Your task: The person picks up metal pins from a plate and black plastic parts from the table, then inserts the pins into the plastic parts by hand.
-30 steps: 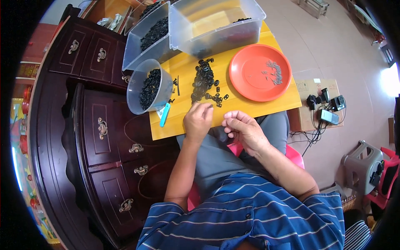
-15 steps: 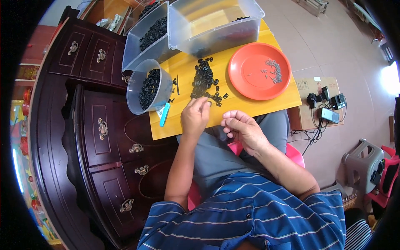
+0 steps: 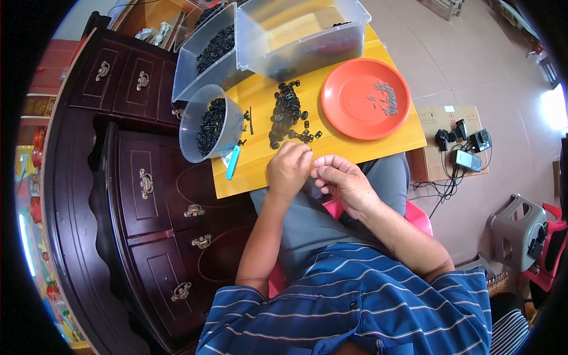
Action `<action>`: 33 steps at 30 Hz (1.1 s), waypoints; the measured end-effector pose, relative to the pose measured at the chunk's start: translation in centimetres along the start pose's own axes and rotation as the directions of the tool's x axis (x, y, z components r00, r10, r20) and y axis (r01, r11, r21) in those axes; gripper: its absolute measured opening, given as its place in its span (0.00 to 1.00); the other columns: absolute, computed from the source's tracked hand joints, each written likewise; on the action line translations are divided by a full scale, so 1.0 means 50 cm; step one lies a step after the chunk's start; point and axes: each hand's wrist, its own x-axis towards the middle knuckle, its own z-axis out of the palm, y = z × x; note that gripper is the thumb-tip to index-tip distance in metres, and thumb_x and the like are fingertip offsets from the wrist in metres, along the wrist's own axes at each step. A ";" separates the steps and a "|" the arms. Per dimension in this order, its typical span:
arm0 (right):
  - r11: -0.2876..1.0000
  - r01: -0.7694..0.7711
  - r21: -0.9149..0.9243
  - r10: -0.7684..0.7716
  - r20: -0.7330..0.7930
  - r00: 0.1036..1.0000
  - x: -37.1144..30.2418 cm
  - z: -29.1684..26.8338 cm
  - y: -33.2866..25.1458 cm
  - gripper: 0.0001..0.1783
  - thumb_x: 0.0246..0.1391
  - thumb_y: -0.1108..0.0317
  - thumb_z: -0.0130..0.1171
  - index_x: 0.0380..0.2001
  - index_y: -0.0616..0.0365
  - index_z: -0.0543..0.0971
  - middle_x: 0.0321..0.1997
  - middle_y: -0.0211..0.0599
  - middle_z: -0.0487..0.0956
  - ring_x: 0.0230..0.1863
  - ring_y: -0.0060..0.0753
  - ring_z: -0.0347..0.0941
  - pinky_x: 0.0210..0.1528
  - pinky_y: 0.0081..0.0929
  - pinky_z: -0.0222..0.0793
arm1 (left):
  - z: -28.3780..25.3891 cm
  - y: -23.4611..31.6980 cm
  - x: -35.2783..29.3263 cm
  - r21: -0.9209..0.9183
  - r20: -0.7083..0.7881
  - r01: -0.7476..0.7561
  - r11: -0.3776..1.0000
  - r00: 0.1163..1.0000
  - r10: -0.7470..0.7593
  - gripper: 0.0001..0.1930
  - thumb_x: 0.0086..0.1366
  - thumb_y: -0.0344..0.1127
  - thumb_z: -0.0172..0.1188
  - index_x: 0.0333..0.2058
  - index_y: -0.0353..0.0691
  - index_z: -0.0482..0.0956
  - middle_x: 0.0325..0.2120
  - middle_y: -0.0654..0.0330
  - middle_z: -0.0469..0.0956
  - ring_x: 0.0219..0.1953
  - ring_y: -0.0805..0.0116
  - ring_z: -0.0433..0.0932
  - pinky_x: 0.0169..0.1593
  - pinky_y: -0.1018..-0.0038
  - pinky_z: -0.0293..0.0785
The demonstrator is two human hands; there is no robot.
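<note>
Above the near edge of the yellow board, my left hand and my right hand meet at the fingertips. The left fingers are closed in a pinch, and a dark speck of a small black piece shows at their tips. My right thumb and forefinger are pressed together too; whatever is between them is hidden or too small to name. Just beyond the left hand lies a heap of small black oval pieces with holes. To its right, an orange-red plate carries many short, thin grey metal pins.
Left of the heap stands a clear round tub of black parts, beside a turquoise-handled cutter. Two clear plastic bins line the board's far side. A dark wooden cabinet flanks the left; a cardboard box holds electronics at right.
My left hand has moved right, away from the heap, until its fingertips reach those of my right hand. One black piece near the heap's front is gone. The right hand has barely moved.
</note>
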 end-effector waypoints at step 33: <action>0.999 0.042 -0.006 -0.042 0.017 0.999 0.001 0.004 0.000 0.08 0.65 0.67 0.58 0.45 0.55 0.77 0.39 0.25 0.79 0.35 0.13 0.73 0.39 0.13 0.71 | -0.013 0.010 -0.010 -0.086 0.159 0.067 0.994 0.986 -0.053 0.06 0.62 0.28 0.63 0.34 0.38 0.75 0.28 0.56 0.80 0.29 0.57 0.81 0.35 0.66 0.76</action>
